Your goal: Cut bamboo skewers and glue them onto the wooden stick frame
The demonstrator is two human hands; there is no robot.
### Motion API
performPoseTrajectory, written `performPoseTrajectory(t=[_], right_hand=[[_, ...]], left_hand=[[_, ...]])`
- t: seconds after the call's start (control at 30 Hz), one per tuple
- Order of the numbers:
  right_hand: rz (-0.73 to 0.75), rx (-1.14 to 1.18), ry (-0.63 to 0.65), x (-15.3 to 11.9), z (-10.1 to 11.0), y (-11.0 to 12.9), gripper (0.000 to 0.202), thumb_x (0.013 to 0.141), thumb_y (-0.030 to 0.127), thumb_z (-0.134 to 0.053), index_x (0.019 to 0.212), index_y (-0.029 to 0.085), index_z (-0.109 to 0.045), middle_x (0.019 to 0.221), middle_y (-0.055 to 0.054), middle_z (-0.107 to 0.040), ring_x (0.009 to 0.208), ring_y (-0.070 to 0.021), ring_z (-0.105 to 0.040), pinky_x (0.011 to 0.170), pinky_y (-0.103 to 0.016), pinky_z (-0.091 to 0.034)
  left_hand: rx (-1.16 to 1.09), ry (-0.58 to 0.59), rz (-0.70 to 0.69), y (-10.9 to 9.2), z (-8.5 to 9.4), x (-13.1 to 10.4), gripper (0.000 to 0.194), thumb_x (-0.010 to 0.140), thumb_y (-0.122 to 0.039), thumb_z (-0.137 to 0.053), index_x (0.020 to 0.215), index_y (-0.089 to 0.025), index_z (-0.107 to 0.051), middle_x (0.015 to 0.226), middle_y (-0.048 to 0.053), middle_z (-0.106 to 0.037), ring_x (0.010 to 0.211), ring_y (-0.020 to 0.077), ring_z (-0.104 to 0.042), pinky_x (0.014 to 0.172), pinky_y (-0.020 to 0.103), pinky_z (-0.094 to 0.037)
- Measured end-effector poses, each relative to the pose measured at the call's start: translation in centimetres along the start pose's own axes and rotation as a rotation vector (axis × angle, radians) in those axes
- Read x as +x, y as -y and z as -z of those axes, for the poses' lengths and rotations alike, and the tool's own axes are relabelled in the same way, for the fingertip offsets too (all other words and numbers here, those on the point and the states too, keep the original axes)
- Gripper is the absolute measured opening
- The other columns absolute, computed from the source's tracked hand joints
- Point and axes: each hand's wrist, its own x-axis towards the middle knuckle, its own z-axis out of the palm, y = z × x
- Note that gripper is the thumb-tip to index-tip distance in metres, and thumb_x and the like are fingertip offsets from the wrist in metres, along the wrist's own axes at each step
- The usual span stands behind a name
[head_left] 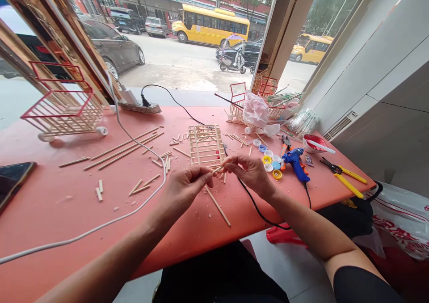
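Wooden stick point(217, 169), thin, pale and round like a skewer offcut, was pinched between the two hands just above the near part of the salmon-pink table point(50, 213). The left hand point(184, 187) had its thumb and forefinger closed on one end, and the right hand point(250, 171) had its fingertips closed on the other end, so the short piece bridged the small gap between them. Just behind the fingers lay a flat lattice frame point(205, 145) of the same pale sticks, glued in a ladder-like grid. A longer stick point(217, 206) lay slanted on the table under the hands, and more cut lengths and shavings were scattered to the left among long skewers point(125, 149). A white cable point(134, 137) and a black cable point(254, 207) curved smoothly across the matte tabletop. To the right lay a blue glue gun point(295, 161), coloured plastic bottle caps point(271, 160), yellow-handled pliers point(345, 175) and a small red bowl point(313, 143). A finished cart model point(62, 108), with a wooden basket, red wire frame and white cap wheels, stood at the far left, near a dark phone point(13, 180) at the table's edge. A crumpled plastic bag point(255, 110) sat by the window. No writing could be read on any tool.
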Motion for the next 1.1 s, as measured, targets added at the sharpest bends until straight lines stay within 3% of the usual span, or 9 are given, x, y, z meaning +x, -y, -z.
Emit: performPoseTrajectory(t=[0.73,1.1], right_hand=[[0.065,-0.03,-0.015,0.0,0.07,-0.26,0.012,0.097,0.027,-0.067,0.093,0.019,-0.076,0.084,-0.001,-0.078,0.076,-0.0126,-0.072,0.074,-0.024,-0.056],[0.07,-0.081,-0.029,0.1,0.05,-0.11,0.021,0.097,0.036,-0.067,0.092,0.019,-0.077,0.085,-0.003,-0.078,0.075,-0.0143,-0.071,0.075,-0.027,-0.056]], left_hand=[[-0.1,0.014,0.008,-0.11,-0.29,0.09,0.033,0.084,-0.047,-0.064,0.078,-0.016,-0.074,0.068,0.003,-0.065,0.061,0.0136,-0.047,0.06,0.027,-0.036],[-0.117,0.018,0.015,-0.6,-0.24,-0.01,0.033,0.082,-0.048,-0.065,0.077,-0.016,-0.074,0.067,0.003,-0.066,0.059,0.013,-0.047,0.058,0.026,-0.036]])
